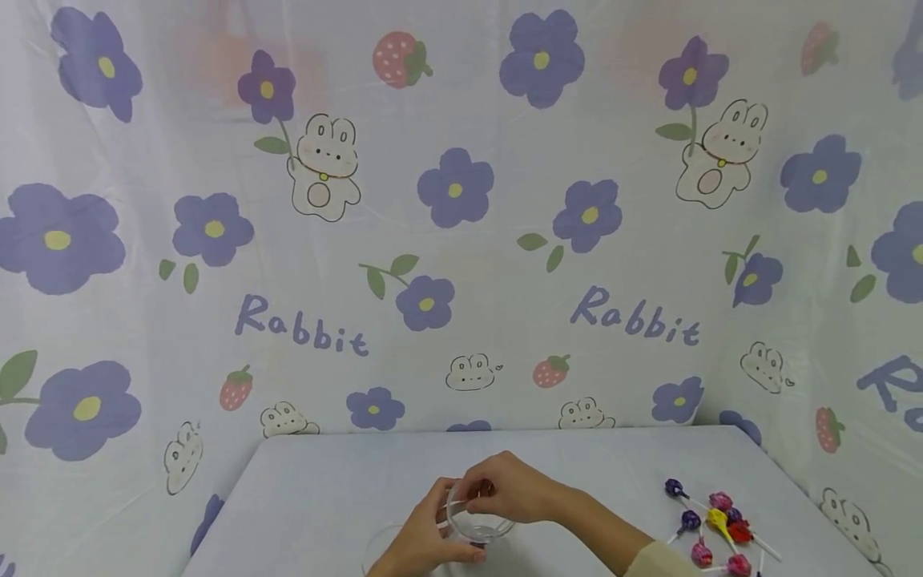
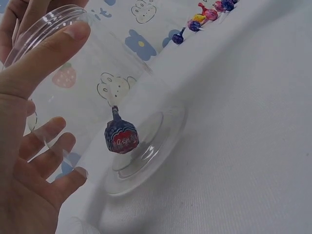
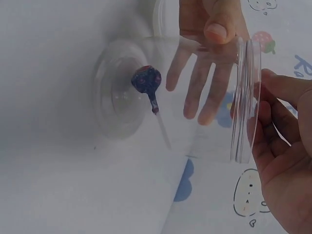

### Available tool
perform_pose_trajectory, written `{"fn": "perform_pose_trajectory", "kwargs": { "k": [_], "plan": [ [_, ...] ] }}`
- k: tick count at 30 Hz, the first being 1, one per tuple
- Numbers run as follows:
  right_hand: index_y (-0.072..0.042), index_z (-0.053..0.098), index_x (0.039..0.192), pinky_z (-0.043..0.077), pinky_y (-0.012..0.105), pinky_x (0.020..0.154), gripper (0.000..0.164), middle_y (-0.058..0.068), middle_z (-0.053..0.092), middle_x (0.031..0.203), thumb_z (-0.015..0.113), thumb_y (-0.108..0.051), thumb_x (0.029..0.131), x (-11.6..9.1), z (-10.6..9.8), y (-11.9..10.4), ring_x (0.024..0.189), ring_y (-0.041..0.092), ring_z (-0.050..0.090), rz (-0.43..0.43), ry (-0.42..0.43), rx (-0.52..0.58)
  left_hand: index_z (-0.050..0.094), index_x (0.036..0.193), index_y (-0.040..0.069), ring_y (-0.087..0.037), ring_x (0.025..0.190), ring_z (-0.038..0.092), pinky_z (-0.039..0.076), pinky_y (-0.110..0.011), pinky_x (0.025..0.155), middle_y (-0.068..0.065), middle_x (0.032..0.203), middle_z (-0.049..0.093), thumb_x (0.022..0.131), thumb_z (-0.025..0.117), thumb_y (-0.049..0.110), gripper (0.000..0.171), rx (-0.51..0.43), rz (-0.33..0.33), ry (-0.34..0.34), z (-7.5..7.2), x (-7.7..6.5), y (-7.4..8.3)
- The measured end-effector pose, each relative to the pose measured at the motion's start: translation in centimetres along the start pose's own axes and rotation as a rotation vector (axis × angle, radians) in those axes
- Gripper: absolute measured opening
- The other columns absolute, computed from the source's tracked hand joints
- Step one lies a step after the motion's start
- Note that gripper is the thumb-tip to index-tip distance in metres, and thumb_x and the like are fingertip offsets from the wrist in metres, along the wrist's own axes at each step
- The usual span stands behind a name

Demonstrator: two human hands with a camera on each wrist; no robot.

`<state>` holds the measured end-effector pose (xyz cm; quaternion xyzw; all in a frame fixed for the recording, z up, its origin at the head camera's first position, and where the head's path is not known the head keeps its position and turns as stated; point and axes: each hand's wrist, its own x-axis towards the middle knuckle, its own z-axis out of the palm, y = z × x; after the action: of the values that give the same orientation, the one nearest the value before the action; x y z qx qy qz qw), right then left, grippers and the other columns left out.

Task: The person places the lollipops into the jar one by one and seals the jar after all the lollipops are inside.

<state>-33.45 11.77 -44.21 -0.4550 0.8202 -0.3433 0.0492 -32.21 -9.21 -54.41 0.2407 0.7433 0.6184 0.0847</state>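
Observation:
A clear, wide-mouthed jar (image 1: 481,530) stands on the white table between the hands. Inside it, near the bottom, a lollipop in a dark blue wrapper with a red label (image 2: 122,138) has its white stick pointing up toward the mouth. My left hand (image 1: 425,535) holds the jar from the side, thumb by the rim and fingers spread along the far wall. At the mouth is my right hand (image 1: 513,490), its fingers loosely bent and dipping just inside the threaded rim (image 3: 242,141). No lollipop shows between the right fingertips.
Several wrapped lollipops (image 1: 717,521), purple, pink, yellow and red, lie in a loose pile on the table's right side. A clear round piece (image 1: 375,546) lies left of the jar, partly behind the left hand. Printed rabbit-and-flower cloth (image 1: 461,264) hangs behind the table.

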Motion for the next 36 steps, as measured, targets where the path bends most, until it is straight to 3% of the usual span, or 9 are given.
{"fn": "perform_pose_trajectory", "kwargs": {
  "k": [14, 29, 36],
  "plan": [
    [-0.011, 0.076, 0.102, 0.059, 0.024, 0.074, 0.01, -0.012, 0.069, 0.087, 0.072, -0.004, 0.095, -2.6, -2.4, -0.2, 0.077, 0.003, 0.063, 0.051, 0.058, 0.007, 0.043, 0.146, 0.016, -0.039, 0.136, 0.051, 0.043, -0.071, 0.102, -0.02, 0.145, 0.055, 0.081, 0.092, 0.028, 0.082, -0.006, -0.023, 0.005, 0.2, 0.0, -0.4],
    [-0.014, 0.076, 0.103, 0.059, 0.027, 0.072, 0.009, -0.011, 0.069, 0.088, 0.073, -0.008, 0.096, -7.0, -5.7, 1.1, 0.079, 0.008, 0.063, 0.154, 0.124, 0.003, 0.042, 0.147, 0.012, -0.039, 0.136, 0.052, 0.041, -0.071, 0.103, -0.014, 0.144, 0.058, 0.079, 0.093, 0.028, 0.087, 0.062, -0.103, 0.048, 0.1, 0.1, 0.3],
    [-0.015, 0.075, 0.103, 0.059, 0.028, 0.072, 0.008, -0.01, 0.069, 0.091, 0.072, -0.011, 0.097, -10.2, -7.1, 2.1, 0.081, 0.008, 0.064, 0.164, 0.155, -0.022, 0.041, 0.148, 0.012, -0.037, 0.138, 0.051, 0.041, -0.07, 0.105, -0.011, 0.145, 0.057, 0.08, 0.093, 0.028, 0.087, 0.063, -0.075, 0.023, 0.1, 0.1, 0.0]
  ]
}}
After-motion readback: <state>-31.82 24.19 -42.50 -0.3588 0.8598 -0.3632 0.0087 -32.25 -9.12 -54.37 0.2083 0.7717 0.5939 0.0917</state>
